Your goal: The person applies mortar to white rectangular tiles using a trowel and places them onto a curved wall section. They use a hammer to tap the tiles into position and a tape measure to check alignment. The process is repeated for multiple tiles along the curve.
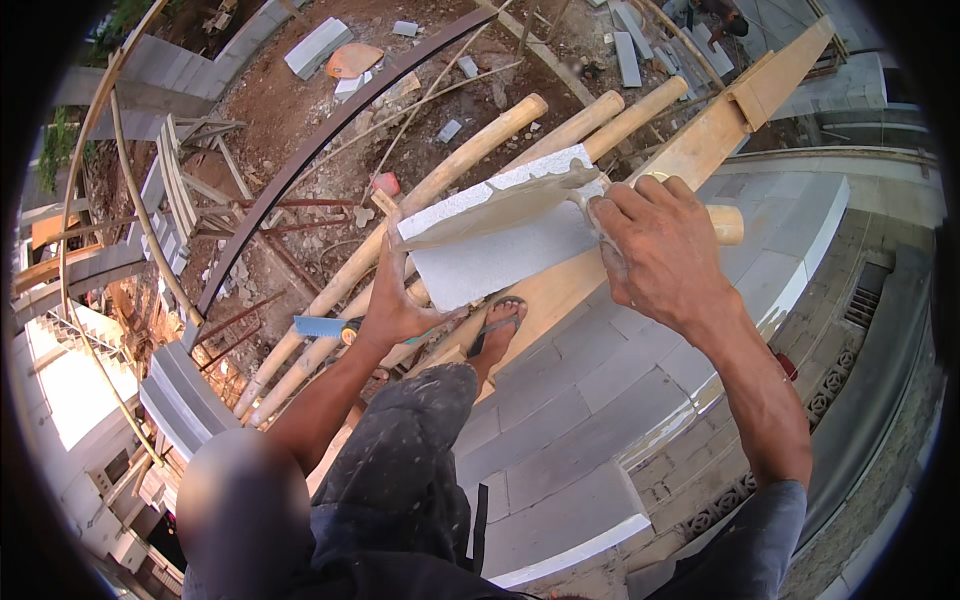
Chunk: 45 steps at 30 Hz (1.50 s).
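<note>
A white lightweight concrete block (505, 255) is held up in front of me. My left hand (388, 300) grips its left end, fingers on the far side and thumb below. Wet grey mortar (500, 208) lies in a band along the block's length. My right hand (655, 245) is closed at the block's right end around what looks like a trowel (582, 200); the fist hides its handle, and its mortar-smeared front touches the band. My sandalled foot (497, 330) stands on a wooden plank (548, 305) below the block.
Bamboo poles (480, 150) run beside the plank, high above rubble-strewn soil. A blue-bladed tool (318, 327) lies near my left wrist. On the right is a grey block wall (600, 380). A dark curved bar (330, 135) crosses the left. Another person (722, 22) is far off at top right.
</note>
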### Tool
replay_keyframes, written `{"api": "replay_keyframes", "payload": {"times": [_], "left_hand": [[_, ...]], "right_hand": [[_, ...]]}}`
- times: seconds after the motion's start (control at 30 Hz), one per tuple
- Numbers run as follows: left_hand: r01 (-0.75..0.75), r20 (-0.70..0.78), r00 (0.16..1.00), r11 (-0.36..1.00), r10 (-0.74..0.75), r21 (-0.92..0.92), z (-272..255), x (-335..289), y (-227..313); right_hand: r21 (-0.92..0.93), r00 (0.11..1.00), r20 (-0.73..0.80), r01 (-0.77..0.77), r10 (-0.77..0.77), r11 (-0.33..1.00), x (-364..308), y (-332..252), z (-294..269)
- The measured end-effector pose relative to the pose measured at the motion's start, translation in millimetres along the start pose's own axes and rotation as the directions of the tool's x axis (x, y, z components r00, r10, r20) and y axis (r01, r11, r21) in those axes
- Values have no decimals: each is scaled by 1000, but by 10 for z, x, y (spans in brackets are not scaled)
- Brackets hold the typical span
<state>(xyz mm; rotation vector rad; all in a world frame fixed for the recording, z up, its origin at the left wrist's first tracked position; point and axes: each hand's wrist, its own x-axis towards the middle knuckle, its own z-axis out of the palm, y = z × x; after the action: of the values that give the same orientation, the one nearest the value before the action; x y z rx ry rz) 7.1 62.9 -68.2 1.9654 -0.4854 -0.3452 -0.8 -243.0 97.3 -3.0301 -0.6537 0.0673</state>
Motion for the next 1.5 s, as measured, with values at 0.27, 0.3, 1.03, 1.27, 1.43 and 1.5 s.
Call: {"api": "replay_keyframes", "payload": {"times": [0.27,0.3,1.03,1.27,1.43,1.5], "left_hand": [[-32,6,999,999,32,-35,96,51,-115],[-60,-2,998,996,60,-67,105,73,-139],[385,363,777,845,-514,372,-165,-290,-259],[394,363,729,789,-581,471,-248,-326,-226],[361,371,770,833,-520,419,-131,-293,-308],[343,375,793,860,-481,378,-97,-311,-360]], "right_hand": [[264,850,-421,-220,317,939,-890,-378,1091],[291,851,-402,-233,339,928,-895,-572,1273],[-240,268,390,-894,881,378,-2354,1792,4277],[-94,297,688,-868,662,487,-2035,1622,4261],[8,313,624,-919,716,395,-2791,1748,3849],[155,337,612,-938,715,310,-2975,1651,3575]]}}
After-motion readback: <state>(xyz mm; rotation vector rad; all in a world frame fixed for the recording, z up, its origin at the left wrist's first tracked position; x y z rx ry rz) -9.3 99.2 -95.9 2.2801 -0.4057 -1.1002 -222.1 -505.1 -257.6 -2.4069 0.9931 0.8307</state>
